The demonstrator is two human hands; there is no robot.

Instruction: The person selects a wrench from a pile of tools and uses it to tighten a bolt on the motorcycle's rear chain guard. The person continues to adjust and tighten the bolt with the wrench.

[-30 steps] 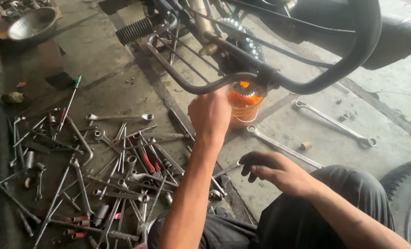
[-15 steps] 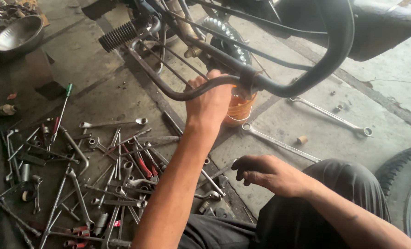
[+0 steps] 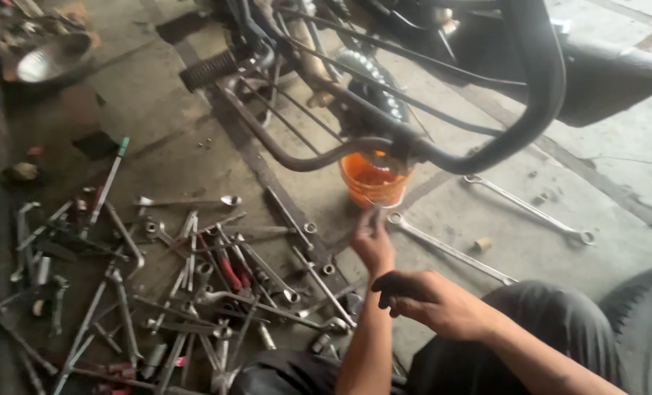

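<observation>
Left hand (image 3: 373,241): raised, fingers (image 3: 376,219) drawn narrow and pinched together just below the orange cup (image 3: 373,180). Whether they grip some small part cannot be told; the frame is blurred there. Half a second ago this hand was up at the cup's side, under the curved black bar (image 3: 319,157); it has now dropped back toward the body and clear of the cup. Judgement: the contact with the cup is finished for the moment, and the cup stands on its own on the concrete floor (image 3: 633,183), upright, under the motorcycle frame.

Right hand (image 3: 428,300): resting on the knee, fingers loosely curled, holding nothing visible. Little changed from the earlier frames.

Surroundings. A long spanner (image 3: 450,249) lies just right of the left hand, its ring end near the cup's base. A second long spanner (image 3: 527,208) lies farther right, well apart. A small cork-like cylinder (image 3: 482,244) sits between them.

Left of the forearm, a dense pile of tools (image 3: 194,278) spreads over the floor. A metal bowl (image 3: 44,58) sits at far left.

Open room: bare floor between the two spanners. Overhead, the black bar and spokes crowd the cup. A tyre (image 3: 644,322) closes the lower right.
</observation>
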